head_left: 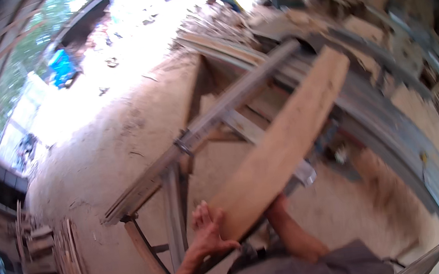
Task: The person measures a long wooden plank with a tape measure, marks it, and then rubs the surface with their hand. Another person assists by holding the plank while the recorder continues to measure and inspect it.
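A long, wide wooden board (pixel 282 145) stretches from in front of my body toward the far right, above a metal frame. My left hand (pixel 211 234) grips its near left corner, with the fingers along the side edge and the thumb at the near end. At the opposite edge, my right hand (pixel 278 206) holds the board from the side and below; its fingers are mostly hidden under the wood. The board's far end lies over the metal rails of the frame (pixel 216 112).
A curved grey metal rail (pixel 392 129) runs along the right side. Stacked wood strips (pixel 69 264) lie at the lower left, and a heap of wood scraps (pixel 214 22) at the back. Farther off stands a blue object (pixel 60 68) on the sandy floor (pixel 93 155).
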`<action>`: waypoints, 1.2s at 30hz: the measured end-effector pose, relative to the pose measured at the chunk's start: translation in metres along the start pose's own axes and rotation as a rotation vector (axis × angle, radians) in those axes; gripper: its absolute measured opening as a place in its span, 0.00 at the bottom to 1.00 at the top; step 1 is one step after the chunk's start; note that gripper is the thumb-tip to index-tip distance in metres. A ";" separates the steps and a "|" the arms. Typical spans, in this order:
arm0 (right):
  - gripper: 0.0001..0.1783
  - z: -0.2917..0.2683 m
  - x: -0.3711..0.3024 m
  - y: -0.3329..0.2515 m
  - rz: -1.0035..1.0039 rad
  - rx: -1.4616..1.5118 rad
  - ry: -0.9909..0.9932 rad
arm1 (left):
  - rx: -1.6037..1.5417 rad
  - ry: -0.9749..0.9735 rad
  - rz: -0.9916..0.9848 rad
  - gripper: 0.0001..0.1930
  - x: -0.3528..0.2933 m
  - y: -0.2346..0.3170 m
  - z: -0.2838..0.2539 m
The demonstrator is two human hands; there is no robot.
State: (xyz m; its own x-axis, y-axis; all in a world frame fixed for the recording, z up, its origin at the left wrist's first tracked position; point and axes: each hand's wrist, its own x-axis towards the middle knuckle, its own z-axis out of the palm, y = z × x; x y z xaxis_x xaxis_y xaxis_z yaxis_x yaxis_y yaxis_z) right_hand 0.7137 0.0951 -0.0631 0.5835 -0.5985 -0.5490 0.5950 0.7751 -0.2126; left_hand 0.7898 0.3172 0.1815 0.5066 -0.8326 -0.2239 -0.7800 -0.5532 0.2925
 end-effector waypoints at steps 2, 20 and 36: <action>0.24 0.040 -0.025 0.013 -0.088 -0.226 0.397 | -0.027 0.045 -0.038 0.61 -0.004 -0.011 0.010; 0.12 0.037 -0.112 0.096 -0.059 -0.150 0.706 | -0.179 0.041 0.051 0.64 -0.086 -0.109 -0.007; 0.13 0.064 -0.157 0.133 -0.119 -0.276 0.731 | -0.439 -0.061 0.069 0.69 -0.090 -0.192 -0.010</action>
State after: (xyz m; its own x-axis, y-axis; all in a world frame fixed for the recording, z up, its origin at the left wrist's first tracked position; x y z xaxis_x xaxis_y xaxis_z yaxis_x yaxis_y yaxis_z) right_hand 0.7366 0.2796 0.0465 -0.0436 -0.4693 -0.8820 0.4162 0.7940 -0.4431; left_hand 0.8976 0.4977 0.1553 0.4260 -0.8722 -0.2404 -0.5751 -0.4662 0.6723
